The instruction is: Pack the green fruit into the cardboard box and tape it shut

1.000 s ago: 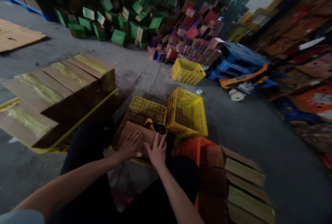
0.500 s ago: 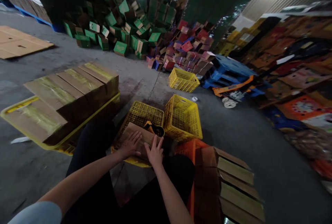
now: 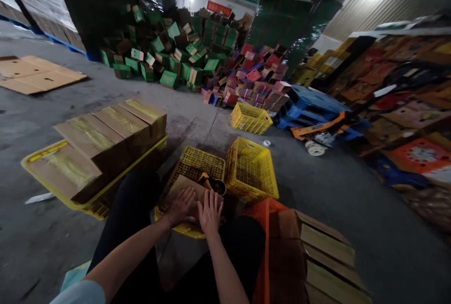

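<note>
A brown cardboard box (image 3: 187,183) rests on an upturned yellow plastic crate (image 3: 206,159) between my knees. My left hand (image 3: 182,206) lies on the left part of the box's top, its fingers stretched out. Flat against the right part is my right hand (image 3: 210,211), with fingers spread. Just behind the box, a yellow-and-black tape dispenser (image 3: 212,183) sits on the crate. The box's near side is mostly hidden by my hands and wrists.
At left, a yellow crate (image 3: 79,204) carries taped cardboard boxes (image 3: 116,125). An orange crate (image 3: 267,222) at right holds more boxes. Beyond stand an open yellow crate (image 3: 252,167), another yellow crate (image 3: 251,118), blue pallets (image 3: 317,102) and an orange pallet jack (image 3: 319,128).
The view has tilted up slightly, so the scene sits lower and more of the wall banner shows. Both hands stay on the box; my right fingers have drawn a little closer together.
</note>
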`<act>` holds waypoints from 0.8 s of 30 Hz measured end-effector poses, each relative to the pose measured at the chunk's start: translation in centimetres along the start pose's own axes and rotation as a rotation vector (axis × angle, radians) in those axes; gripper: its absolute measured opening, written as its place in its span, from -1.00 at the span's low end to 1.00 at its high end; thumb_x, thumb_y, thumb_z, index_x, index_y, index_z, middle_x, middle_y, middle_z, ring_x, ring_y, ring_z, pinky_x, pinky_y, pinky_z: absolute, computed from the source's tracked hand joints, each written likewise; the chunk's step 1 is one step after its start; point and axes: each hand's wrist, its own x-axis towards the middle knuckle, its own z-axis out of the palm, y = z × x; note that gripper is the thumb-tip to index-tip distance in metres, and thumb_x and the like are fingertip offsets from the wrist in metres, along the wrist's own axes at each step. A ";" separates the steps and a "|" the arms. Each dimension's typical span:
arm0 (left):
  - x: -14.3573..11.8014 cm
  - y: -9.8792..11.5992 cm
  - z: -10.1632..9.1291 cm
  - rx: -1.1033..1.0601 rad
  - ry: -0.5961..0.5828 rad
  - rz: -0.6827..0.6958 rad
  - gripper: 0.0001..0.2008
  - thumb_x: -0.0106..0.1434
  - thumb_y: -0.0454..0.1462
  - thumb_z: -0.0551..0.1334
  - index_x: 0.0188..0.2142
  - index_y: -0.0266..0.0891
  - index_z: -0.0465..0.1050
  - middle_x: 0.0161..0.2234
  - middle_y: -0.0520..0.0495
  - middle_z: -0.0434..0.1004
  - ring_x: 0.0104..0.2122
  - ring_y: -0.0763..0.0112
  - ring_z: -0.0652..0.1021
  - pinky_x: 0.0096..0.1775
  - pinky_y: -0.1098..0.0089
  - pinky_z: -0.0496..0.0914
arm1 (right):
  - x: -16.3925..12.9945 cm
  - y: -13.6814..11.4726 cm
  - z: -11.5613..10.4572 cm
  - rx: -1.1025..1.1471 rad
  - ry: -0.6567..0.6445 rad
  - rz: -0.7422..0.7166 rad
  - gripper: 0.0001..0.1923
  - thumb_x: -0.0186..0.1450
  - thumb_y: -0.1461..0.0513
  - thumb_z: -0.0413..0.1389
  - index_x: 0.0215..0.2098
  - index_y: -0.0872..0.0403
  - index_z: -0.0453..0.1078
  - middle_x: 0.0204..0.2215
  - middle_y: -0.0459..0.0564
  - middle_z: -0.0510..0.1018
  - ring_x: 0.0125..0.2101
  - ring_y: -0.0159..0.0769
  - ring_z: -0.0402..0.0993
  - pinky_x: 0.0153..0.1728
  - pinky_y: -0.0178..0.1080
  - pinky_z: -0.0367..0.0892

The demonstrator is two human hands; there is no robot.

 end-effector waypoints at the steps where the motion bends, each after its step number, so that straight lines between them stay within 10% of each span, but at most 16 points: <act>1: 0.1 0.0 0.1 -0.003 0.004 0.000 -0.08 0.23 0.20 0.23 0.34 -0.42 0.17 0.35 -0.44 0.17 0.36 -0.09 0.19 0.31 -0.02 0.14 | 0.1 0.1 0.1 0.001 -0.003 0.002 -0.28 0.49 -0.12 -0.32 0.47 0.07 -0.08 0.46 0.13 -0.08 0.43 0.01 -0.22 0.34 0.22 -0.24; 18: 0.9 0.3 0.2 -0.042 0.045 -0.043 -0.13 0.28 0.23 0.13 0.33 -0.36 0.21 0.35 -0.42 0.17 0.36 -0.07 0.18 0.30 -0.04 0.14 | 1.3 0.2 0.2 -0.021 -0.042 0.030 -0.36 0.51 -0.07 -0.31 0.46 -0.02 -0.05 0.45 0.05 -0.05 0.43 -0.07 -0.16 0.36 0.18 -0.26; 24: 1.0 -1.4 0.0 -0.063 0.210 -0.393 -0.39 0.46 -0.03 0.02 0.38 -0.29 0.12 0.41 -0.40 0.02 0.40 -0.11 0.05 0.26 -0.15 0.15 | 1.0 0.4 0.4 -0.008 -0.044 0.028 -0.35 0.51 -0.08 -0.30 0.47 -0.03 -0.08 0.46 0.04 -0.07 0.44 -0.05 -0.21 0.36 0.19 -0.26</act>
